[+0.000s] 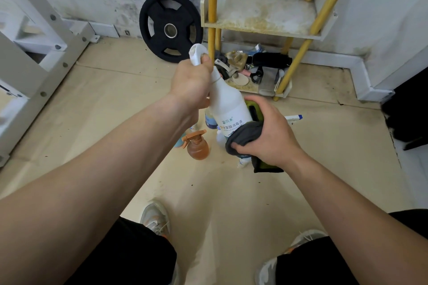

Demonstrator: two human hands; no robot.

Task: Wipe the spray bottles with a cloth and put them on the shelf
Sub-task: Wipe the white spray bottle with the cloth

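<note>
The white spray bottle point(228, 102) is held up off the floor between the two hands. Its long axis is tilted, with the trigger head up, away and to the left, and the base lower, nearer and to the right. The neck and trigger are wrapped by the left hand point(192, 81), fingers curled tightly round them, and the white nozzle can be seen poking out above the knuckles.

At the lower end, the grey cloth point(245, 136) is pressed against the labelled body by the right hand point(271, 132), whose fingers are curled round the cloth. A green and black edge, seemingly of the same cloth, is seen above and below that hand.

The wipe is judged to run along the axis, from the label up towards the neck, and the right hand is the one placed for it.

Below, a brown spray bottle point(198, 146) is seen standing on the floor, and other bottles are partly hidden behind the held one. The shelf point(266, 16), with its yellow posts, is found ahead and to the right, well apart from the hands. A black weight plate point(170, 28) is propped against the wall just left of it.
</note>
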